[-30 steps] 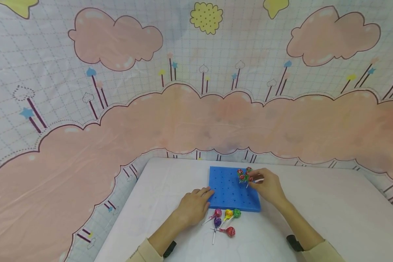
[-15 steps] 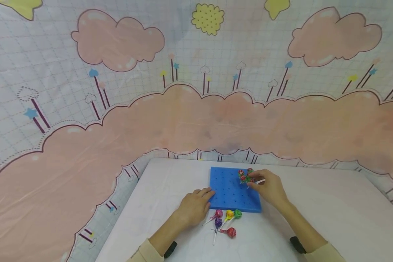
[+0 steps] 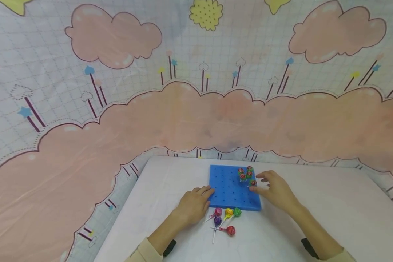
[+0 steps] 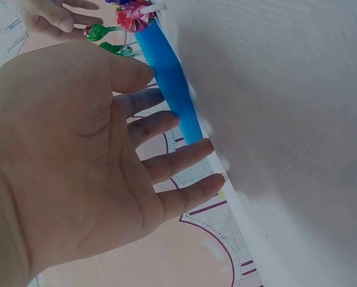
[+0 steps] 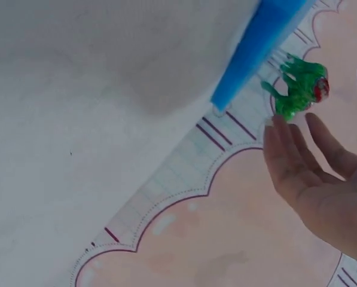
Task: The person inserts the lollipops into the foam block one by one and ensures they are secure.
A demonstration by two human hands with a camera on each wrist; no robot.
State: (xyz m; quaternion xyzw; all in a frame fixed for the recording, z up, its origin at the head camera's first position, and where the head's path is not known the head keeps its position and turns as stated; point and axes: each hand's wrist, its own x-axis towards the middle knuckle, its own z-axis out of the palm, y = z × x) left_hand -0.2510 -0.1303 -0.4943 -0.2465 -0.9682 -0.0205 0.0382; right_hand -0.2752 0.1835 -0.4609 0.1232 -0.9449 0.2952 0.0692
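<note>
My left hand (image 3: 192, 205) rests its straight fingers on the left edge of the blue board (image 3: 221, 194), a flat block dotted with small holes. In the left wrist view that hand (image 4: 88, 155) spreads its fingers along the board's side (image 4: 172, 84). Several lollipops in green and red wrappers, one of them a lollipop (image 3: 242, 177), stand upright at the board's far right. My right hand (image 3: 278, 189) is just right of the nearest standing lollipop (image 3: 253, 183), thumb and fingers parted. Its fingers show spread beside the green wrappers (image 5: 301, 84) in the right wrist view.
Loose lollipops lie in front of the board: a pink one (image 3: 218, 211), a yellow one (image 3: 229, 213), a green one (image 3: 237, 212), a purple one (image 3: 217, 221) and a red one (image 3: 230, 230). The white table (image 3: 170, 174) meets a patterned backdrop (image 3: 183, 120) behind.
My right hand has let go of a lollipop, which stands in the board, and has drawn back to the right with its fingers spreading. The left hand stays on the board's edge.
</note>
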